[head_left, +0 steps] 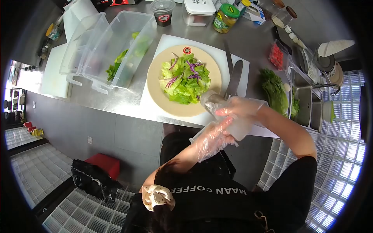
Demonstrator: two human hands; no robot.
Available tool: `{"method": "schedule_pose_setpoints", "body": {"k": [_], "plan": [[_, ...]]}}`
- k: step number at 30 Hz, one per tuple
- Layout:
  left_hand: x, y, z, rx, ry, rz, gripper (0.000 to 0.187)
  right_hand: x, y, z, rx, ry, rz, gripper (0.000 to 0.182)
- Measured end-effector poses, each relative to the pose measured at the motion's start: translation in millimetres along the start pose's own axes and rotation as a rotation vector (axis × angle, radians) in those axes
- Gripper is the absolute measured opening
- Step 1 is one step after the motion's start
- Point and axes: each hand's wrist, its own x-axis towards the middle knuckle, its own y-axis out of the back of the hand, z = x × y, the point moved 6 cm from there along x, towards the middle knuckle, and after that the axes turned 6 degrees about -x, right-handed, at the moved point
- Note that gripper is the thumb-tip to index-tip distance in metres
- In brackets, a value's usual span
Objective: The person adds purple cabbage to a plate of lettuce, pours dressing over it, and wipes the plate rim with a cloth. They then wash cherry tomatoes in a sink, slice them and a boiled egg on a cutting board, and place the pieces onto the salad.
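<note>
My right hand (243,108), in a loose clear glove, curls round a translucent plastic container (241,129) at the plate's lower right edge. Against the same container my left hand (214,140), also gloved, closes from below; the gloves blur its exact shape. The beige plate (156,87) holds a salad (185,79) of torn lettuce with purple shreds. Under the plate lies a white cutting board (165,42). Just beyond my right hand, a knife (234,79) rests on the board, with another dark, narrow utensil (228,54) beside it.
Left of the plate stands a clear bin (130,72) with lettuce inside. A lidded cup (163,15), a white-lidded tub (198,15) and a green-lidded jar (225,19) line the back. To the right are cherry tomatoes (276,56), a lettuce head (274,89) and the sink (305,105).
</note>
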Motion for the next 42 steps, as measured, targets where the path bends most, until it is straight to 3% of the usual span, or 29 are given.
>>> {"method": "schedule_pose_setpoints", "body": {"k": [1,2,4,8,10,11,12,16,18,20,25,28,31,36,40,42], "plan": [[-3.0,3.7,-0.6,0.15,0.07,-0.039,0.058,-4.9,-1.7,-4.3,-0.06,-0.035,-0.014,0.056],[-8.7,6.9,6.9,0.148,0.083,-0.038,0.058,-9.7,-2.6,-11.3,-0.049,-0.042,-0.013,0.056],[-20.9,5.0,17.2,0.431,0.21,-0.184,0.061,-16.0,-3.7,-23.5,-0.064,-0.082,-0.072,0.057],[-49.7,25.3,66.5,0.699,0.12,-0.09,0.06,-4.0,21.5,-43.2,-0.315,-0.102,-0.002,0.055],[-65.0,51.0,94.8,0.632,-0.032,-0.032,0.054,-1.6,36.8,-60.5,-0.272,-0.004,0.031,0.054],[-73.8,55.3,113.7,0.597,-0.047,0.029,0.048,-2.1,39.5,-68.4,-0.137,-0.039,-0.012,0.054],[-85.0,68.7,127.6,0.555,-0.118,0.17,0.045,0.4,44.1,-73.2,-0.132,-0.045,-0.009,0.054],[-124.4,116.3,175.6,0.464,-0.253,0.379,0.043,15.8,57.9,-90.6,-0.087,-0.171,-0.056,0.057],[-141.8,130.5,193.7,0.447,-0.332,0.456,0.044,27.5,66.5,-100.0,-0.323,-0.229,-0.083,0.06],[-159.1,147.8,208.9,0.364,-0.478,0.578,0.038,31.9,69.9,-117.0,-0.37,-0.244,-0.063,0.06],[-184.0,162.2,222.2,0.28,-0.579,0.611,0.034,38.7,68.8,-148.0,-0.373,-0.215,0.017,0.052],[-192.0,165.3,218.3,0.233,-0.621,0.638,0.026,43.4,66.7,-154.4,-0.577,-0.219,0.013,0.051],[-198.3,173.3,210.5,0.154,-0.697,0.634,0.029,41.7,45.3,-152.4,-0.47,-0.271,-0.163,0.052],[-207.5,186.5,194.2,0.119,-0.763,0.651,0.027,35.3,20.8,-161.6,-0.731,-0.237,-0.31,0.052],[-212.1,193.8,184.7,0.073,-0.792,0.644,0.028,39.4,23.9,-176.4,-0.771,-0.264,-0.298,0.05],[-214.8,187.5,180.8,0.063,-0.796,0.658,0.025,41.3,31.3,-188.7,-0.634,-0.303,-0.15,0.05]]}}
